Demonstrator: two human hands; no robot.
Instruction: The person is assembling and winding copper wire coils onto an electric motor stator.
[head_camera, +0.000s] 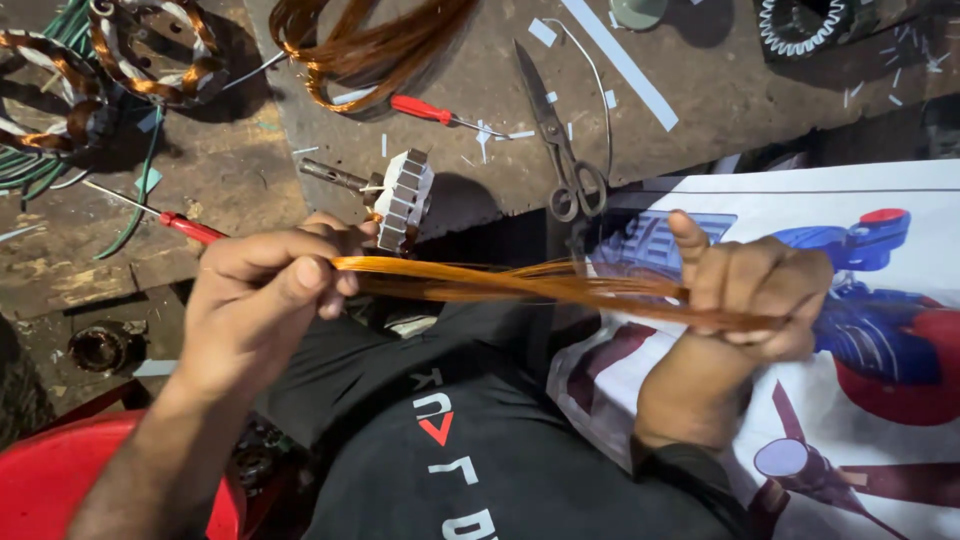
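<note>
Holding a bundle of thin copper wire (520, 285) stretched out flat between both hands, just above the lap. Left hand (265, 290) has its fingers pinched tight on one end, right hand (745, 295) is curled shut around the other end with the thumb sticking up. Just behind the left hand sits a metal motor core (400, 198) on its shaft. Further back on the grubby workbench (480, 150) there's a pair of scissors (555, 135), a red-handled screwdriver (425, 110) and another loop of copper wire (350, 45).
</note>
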